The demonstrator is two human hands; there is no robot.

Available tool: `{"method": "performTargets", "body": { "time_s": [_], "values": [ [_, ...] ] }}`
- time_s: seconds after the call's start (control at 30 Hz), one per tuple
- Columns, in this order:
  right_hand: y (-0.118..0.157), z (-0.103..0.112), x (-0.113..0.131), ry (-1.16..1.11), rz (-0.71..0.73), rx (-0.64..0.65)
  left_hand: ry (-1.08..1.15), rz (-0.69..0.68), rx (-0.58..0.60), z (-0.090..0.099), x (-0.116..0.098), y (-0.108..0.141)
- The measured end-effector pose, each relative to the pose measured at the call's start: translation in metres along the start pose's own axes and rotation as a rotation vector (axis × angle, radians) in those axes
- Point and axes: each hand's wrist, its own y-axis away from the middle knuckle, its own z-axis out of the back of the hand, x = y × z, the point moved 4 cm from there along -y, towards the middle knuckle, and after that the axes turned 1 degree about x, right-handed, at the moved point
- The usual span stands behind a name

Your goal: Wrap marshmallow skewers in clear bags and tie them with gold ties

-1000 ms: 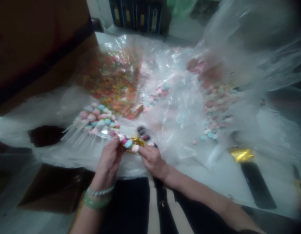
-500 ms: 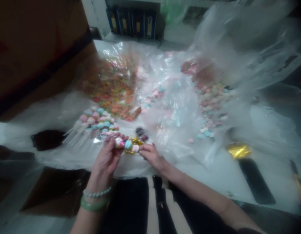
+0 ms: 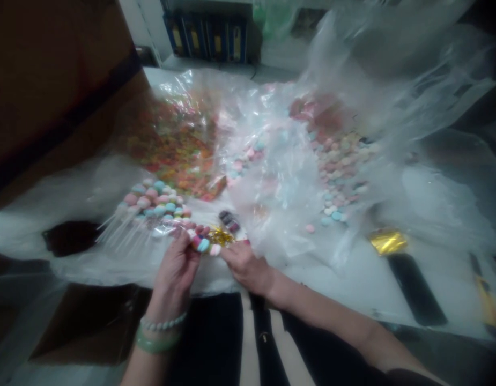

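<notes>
My left hand (image 3: pixel 179 262), with a beaded bracelet and a green bangle, is closed on one end of a skewer of pastel candies (image 3: pixel 203 245). At its other end, my right hand (image 3: pixel 248 265) pinches with fingertips bent down; exactly what they grip there is hidden. Gold twist ties (image 3: pixel 220 236) lie just behind the skewer. A small dark packet (image 3: pixel 229 221) rests beyond them. Left of my hands is a pile of candy skewers (image 3: pixel 155 201) in blue, pink and white, their white sticks pointing toward the lower left.
A clear bag of orange and green gummies (image 3: pixel 187 155) lies behind. Loose pastel candies (image 3: pixel 340 166) sit in crumpled plastic at the right. Gold foil (image 3: pixel 388 242), a black phone-like slab (image 3: pixel 417 289) and a yellow-handled tool (image 3: pixel 489 303) lie farther right. A large cardboard box (image 3: pixel 63 80) stands left.
The view has shifted slightly, so the scene sits farther left. My right hand has turned palm-down, its fingers curling over the skewer's end. My left hand keeps its hold.
</notes>
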Motion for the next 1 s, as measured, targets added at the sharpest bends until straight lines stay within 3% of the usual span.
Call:
{"method": "performTargets", "body": {
  "time_s": [0.1, 0.23, 0.37, 0.5, 0.67, 0.83, 1.0],
  "values": [
    [0.001, -0.003, -0.002, -0.062, -0.030, 0.013, -0.025, -0.008, 0.048, 0.000, 0.001, 0.000],
    [-0.004, -0.001, -0.006, -0.320, -0.123, -0.009, -0.121, -0.044, 0.132, -0.002, -0.001, 0.002],
    [-0.012, -0.001, -0.017, -0.745, -0.399, 0.029, -0.119, 0.009, 0.133, -0.002, -0.003, 0.001],
    [-0.012, -0.006, -0.025, -1.048, -0.614, 0.085, -0.060, 0.084, 0.030, 0.003, -0.001, -0.003],
    [-0.014, 0.002, -0.021, -0.934, -0.531, 0.014, -0.073, 0.084, -0.061, 0.007, 0.008, -0.002],
    [-0.019, 0.002, -0.008, -0.806, -0.486, 0.046, -0.124, 0.109, 0.004, 0.002, 0.015, 0.003],
    [-0.017, 0.001, -0.009, -0.938, -0.504, 0.094, -0.094, 0.209, 0.031, 0.004, 0.006, 0.001]
  ]
}}
